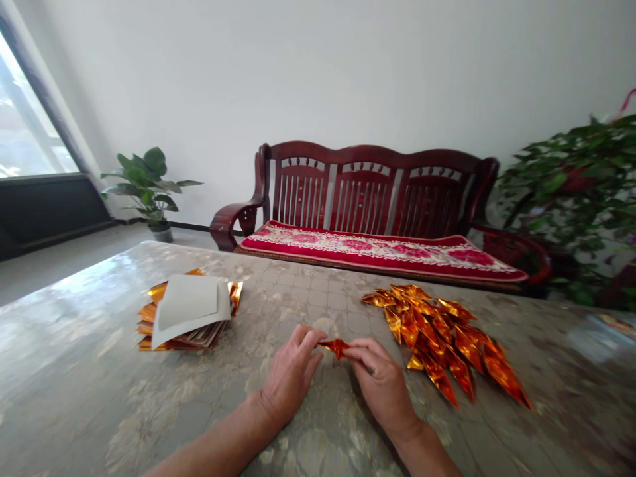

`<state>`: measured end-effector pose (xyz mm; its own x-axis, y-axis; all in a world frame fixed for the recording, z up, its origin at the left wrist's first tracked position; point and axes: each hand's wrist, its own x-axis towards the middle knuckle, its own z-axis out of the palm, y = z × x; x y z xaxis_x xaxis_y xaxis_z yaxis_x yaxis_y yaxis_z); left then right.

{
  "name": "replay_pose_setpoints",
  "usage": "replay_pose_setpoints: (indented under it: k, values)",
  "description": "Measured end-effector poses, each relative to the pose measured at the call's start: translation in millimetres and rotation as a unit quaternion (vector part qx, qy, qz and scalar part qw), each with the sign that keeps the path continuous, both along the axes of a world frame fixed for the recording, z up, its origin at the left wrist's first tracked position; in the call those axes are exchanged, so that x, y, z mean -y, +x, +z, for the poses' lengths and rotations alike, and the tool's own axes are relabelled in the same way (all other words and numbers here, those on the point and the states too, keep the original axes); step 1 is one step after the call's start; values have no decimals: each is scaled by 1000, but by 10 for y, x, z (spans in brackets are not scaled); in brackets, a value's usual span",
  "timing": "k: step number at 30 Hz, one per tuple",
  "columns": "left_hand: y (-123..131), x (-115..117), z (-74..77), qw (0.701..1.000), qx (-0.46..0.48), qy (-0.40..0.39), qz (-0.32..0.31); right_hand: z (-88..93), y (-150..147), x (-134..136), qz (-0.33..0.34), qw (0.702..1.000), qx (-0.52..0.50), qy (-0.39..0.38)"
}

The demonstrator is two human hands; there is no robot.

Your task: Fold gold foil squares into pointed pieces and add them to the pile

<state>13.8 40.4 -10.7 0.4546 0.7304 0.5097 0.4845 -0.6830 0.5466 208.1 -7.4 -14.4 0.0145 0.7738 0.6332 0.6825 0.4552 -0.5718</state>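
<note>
Against a white wall (318,79), a dark red wooden settee (368,192) is standing with a red floral cushion (372,248) lying along its seat, while a window (30,112) is letting in bright light at the far left. A broad-leaved potted plant (146,185) is standing on the floor between the window and the settee, and a leafy bush (571,179) is filling the right edge of the view. Nearer, a table (298,291) with a glossy, mottled stone-like surface is stretching across the lower view. On its left side, a stack of gold foil sheets (149,324) is lying with a white paper sheet (189,308) resting on top and foil edges fanning out beneath it. On its right side, a loose heap of folded foil triangles (437,341) is spreading out, its long gold-orange points overlapping. Between these two groups, the left hand (291,374) and the right hand (380,381) are curling toward each other, fingers closed rather than spread, and are pinching a small folded piece of gold-orange foil (335,347) from either end. The right hand is working just beside the heap.
</note>
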Motion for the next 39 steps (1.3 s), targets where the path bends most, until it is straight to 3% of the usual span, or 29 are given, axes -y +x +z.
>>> replay_pose_setpoints:
  k: [4,12,18,27,39]
  values:
    - [7,1,7,999,-13,2,-39,-31,18,-7,5,1000,3,-11]
    - [39,-43,-23,998,4,2,-60,-52,9,4,17,1000,8,-14]
    - [52,-109,-64,993,75,-26,-90,-38,-3,7,24,999,16,-29]
    - [37,-115,-77,991,79,-22,-101,-40,55,19,35,999,31,-18]
    - [51,-113,-108,992,59,-80,-78,-76,51,10,26,998,39,-47]
